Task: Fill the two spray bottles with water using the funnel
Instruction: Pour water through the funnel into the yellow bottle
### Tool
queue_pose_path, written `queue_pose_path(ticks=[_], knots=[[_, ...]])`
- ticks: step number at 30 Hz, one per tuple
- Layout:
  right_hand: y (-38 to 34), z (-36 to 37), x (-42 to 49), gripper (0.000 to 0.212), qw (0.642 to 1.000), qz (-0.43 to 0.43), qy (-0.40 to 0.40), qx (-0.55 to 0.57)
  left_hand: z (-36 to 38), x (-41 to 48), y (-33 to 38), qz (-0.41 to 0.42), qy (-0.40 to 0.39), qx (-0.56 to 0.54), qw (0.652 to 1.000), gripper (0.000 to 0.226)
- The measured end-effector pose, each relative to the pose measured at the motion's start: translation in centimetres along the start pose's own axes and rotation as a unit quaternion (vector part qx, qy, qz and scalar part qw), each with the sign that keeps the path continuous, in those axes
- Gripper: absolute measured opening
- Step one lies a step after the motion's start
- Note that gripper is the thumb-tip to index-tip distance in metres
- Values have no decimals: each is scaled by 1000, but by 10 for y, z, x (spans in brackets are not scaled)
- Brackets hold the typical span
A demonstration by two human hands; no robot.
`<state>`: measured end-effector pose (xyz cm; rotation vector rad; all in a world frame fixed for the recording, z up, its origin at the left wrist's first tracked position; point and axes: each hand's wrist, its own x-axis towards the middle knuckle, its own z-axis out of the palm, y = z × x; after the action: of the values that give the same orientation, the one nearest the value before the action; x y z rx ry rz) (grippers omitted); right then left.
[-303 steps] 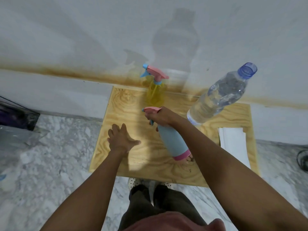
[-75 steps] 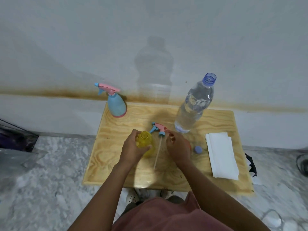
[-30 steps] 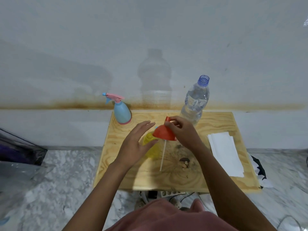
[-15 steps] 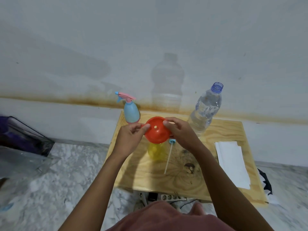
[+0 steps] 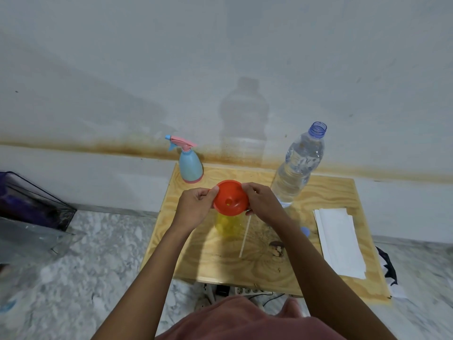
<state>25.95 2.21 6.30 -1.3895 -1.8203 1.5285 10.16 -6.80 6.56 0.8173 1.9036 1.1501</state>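
A red funnel point(image 5: 230, 198) sits mouth-up in the neck of the open yellow spray bottle point(image 5: 229, 225) at the middle of the wooden table point(image 5: 326, 197). My left hand point(image 5: 195, 206) pinches the funnel's left rim and my right hand point(image 5: 263, 202) grips its right rim. The yellow bottle's sprayer tube point(image 5: 244, 238) lies on the table just right of it, its head hidden under my right hand. A blue spray bottle point(image 5: 190, 165) with its pink sprayer on stands at the back left corner. An uncapped clear water bottle point(image 5: 297, 166) stands at the back right.
A blue bottle cap point(image 5: 305, 231) lies beside my right forearm. Folded white paper towels point(image 5: 339, 241) lie along the table's right side. A dark stain point(image 5: 277, 249) marks the wood. A power strip point(image 5: 241, 289) lies on the marble floor under the front edge. A dark wire rack point(image 5: 36, 204) stands at left.
The funnel came from the right hand, spout up, was turned over and set into the yellow bottle's neck. Both hands now hold its rim; little differs from half a second ago.
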Motion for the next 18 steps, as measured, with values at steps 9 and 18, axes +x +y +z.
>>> queue_pose_path(ticks=[9, 18], knots=[[14, -2, 3, 35, 997, -25, 48, -59, 6, 8, -15, -2, 24, 4, 1000, 21], [39, -45, -17, 35, 896, -124, 418, -83, 12, 11, -21, 35, 58, -5, 998, 6]])
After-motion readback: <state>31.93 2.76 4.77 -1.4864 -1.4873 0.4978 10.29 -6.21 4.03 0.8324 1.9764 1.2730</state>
